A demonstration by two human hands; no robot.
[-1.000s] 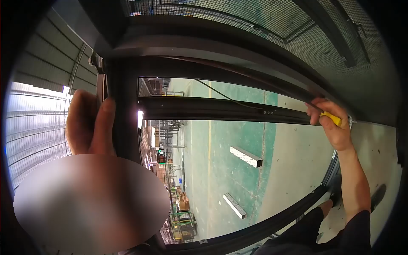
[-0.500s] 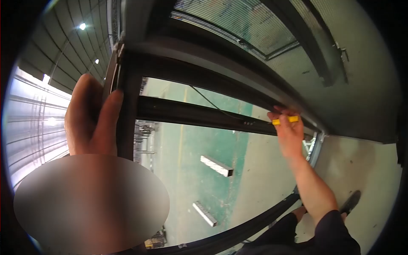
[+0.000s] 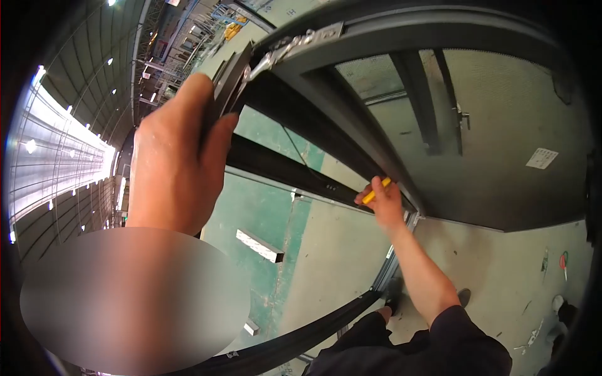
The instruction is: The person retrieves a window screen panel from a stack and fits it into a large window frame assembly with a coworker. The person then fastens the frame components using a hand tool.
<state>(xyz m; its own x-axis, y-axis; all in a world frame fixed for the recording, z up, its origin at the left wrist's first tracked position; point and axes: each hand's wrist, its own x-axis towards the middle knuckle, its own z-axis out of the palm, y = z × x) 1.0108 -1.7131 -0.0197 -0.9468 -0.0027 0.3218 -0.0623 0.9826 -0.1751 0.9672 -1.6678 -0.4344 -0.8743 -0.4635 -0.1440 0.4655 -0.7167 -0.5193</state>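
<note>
The left grip (image 3: 172, 166) is squeezing the edge of the dark frame (image 3: 231, 81), probably heavy and stiff; the right grip (image 3: 390, 207) is pinching the yellow tool (image 3: 377, 192), likely light and hard, between its fingers.

There are two long, pale rectangular bars (image 3: 258, 245) (image 3: 251, 327) and one yellow handle (image 3: 376, 192). One white rectangular label (image 3: 542, 158) and one red-and-green tool (image 3: 564, 262) show.

The scene is viewed from the wearer's head, forward and down through the dark frame (image 3: 282, 168) to the floor (image 3: 338, 250). The left hand (image 3: 179, 153) is seen close up, the right hand (image 3: 387, 205) farther off; the roof (image 3: 81, 69) is included at upper left.
</note>
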